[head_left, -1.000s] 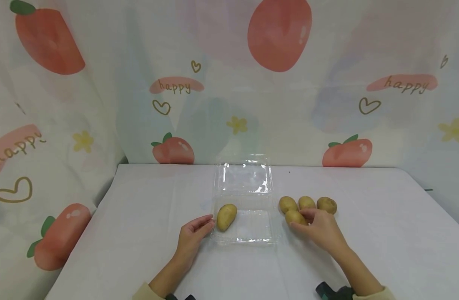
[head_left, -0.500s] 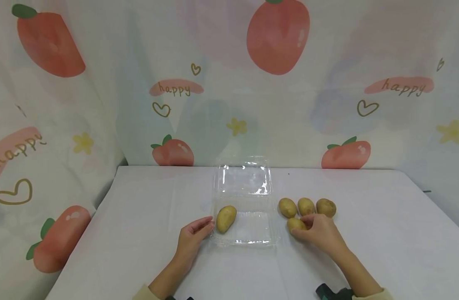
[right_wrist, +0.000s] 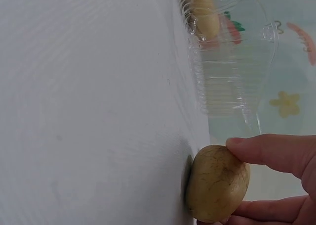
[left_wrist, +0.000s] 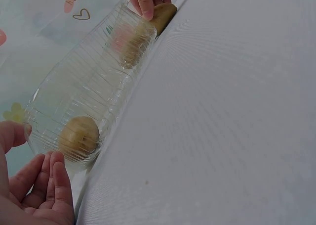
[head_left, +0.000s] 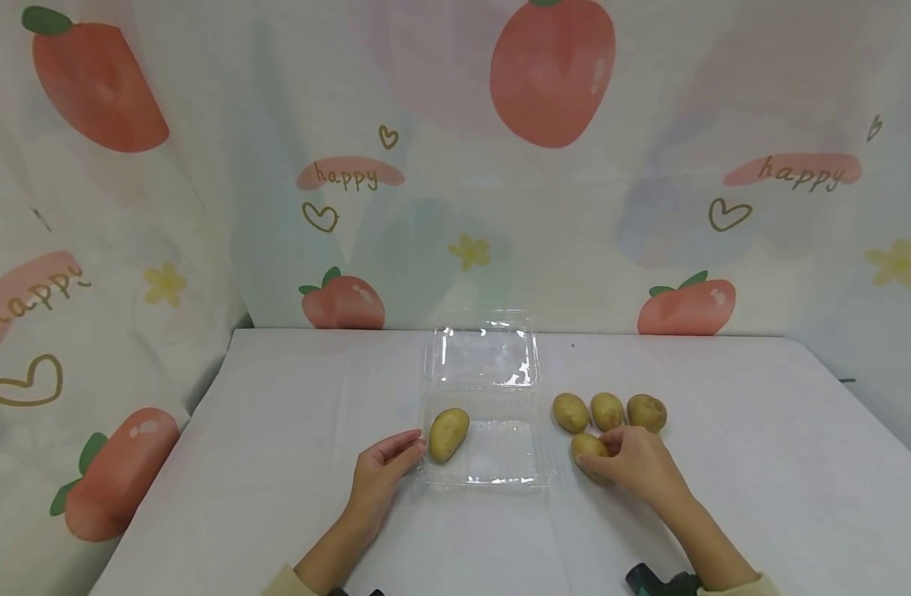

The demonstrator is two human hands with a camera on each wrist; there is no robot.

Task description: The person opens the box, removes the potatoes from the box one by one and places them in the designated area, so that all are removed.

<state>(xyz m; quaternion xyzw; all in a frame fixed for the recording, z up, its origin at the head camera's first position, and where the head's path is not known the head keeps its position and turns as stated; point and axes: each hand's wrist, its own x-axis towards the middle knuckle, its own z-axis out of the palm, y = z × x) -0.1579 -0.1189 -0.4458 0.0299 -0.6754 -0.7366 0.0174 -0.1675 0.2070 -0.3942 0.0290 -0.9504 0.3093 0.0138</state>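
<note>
My right hand [head_left: 635, 460] pinches a potato [right_wrist: 217, 183] between thumb and fingers, low at the white tabletop; the same potato [head_left: 589, 447] shows in the head view. Behind it sit three more potatoes in a row: a left one [head_left: 570, 413], a middle one [head_left: 607, 410] and a right one [head_left: 647, 412]. A clear plastic clamshell container [head_left: 503, 451] lies with its lid [head_left: 485, 356] raised at the back. One larger potato [head_left: 449, 435] rests at its left side. My left hand [head_left: 384, 468] holds the container's left edge, thumb and fingertips at the rim [left_wrist: 29, 136].
The table [head_left: 276, 430] is covered in white. A printed backdrop [head_left: 440, 99] hangs behind it and along the left. A dark device [head_left: 659, 579] shows at my right wrist.
The potato in my right hand has shifted slightly right and toward me, away from the row. My left hand, the container and the potato in it stay put.
</note>
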